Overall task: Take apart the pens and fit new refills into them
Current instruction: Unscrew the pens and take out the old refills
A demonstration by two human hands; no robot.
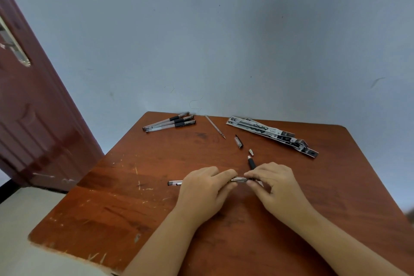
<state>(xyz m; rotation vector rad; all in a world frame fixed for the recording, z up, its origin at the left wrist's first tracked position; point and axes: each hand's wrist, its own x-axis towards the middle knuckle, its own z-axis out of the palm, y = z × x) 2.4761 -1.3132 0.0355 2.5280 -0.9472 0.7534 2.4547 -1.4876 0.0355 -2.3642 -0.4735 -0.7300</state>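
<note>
Both grips meet over one pen (177, 183), which lies roughly level across the near middle of the surface (107, 204), its long axis running left to right. Left hand (201, 190) wraps its curled fingers round the clear barrel, whose tail end sticks out past the knuckles to the left. Right hand (273, 184) pinches the tip end between thumb and fingers, so the joint sits in the small gap between the two grips; I judge the coming move is a twist or pull along that axis, each hand already at its own end.

Further back on the left lie three whole pens (170, 123) side by side. Moving right: a loose refill (215, 126), a cap (238, 141), a small metal tip (251, 152) and a black grip section (251, 162) just beyond the right fingers. At far right, well apart, lie the refill packets (272, 133).
</note>
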